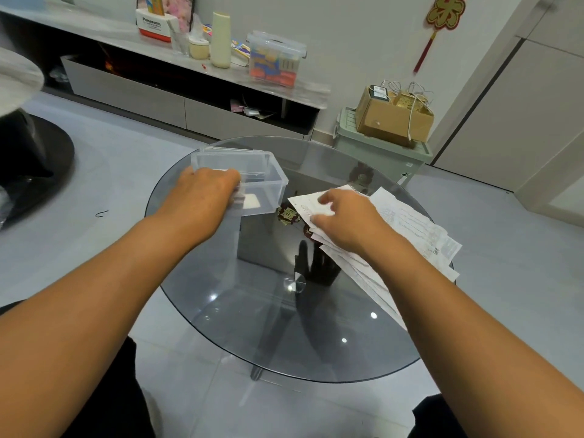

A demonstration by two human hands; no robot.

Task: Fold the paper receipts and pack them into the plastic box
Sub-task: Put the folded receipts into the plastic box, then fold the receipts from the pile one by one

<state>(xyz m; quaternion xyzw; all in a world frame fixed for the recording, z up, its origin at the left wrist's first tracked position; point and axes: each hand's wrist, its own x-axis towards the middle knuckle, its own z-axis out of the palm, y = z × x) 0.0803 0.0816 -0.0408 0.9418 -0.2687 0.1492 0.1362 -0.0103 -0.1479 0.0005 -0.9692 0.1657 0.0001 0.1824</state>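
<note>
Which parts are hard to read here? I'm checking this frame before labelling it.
Head view: bright ceiling-light glints and reflections on the glass table; receipts print too blurred to read; straight lines bow near the edges; clear plastic box shows things through it.

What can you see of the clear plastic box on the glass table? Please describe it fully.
The plastic box is small, rectangular and transparent, with its hinged lid open and standing up at the far side. It sits on the far left part of the round glass table. Something white shows through its wall. The left hand holds its near rim, fingers curled over it.
</note>
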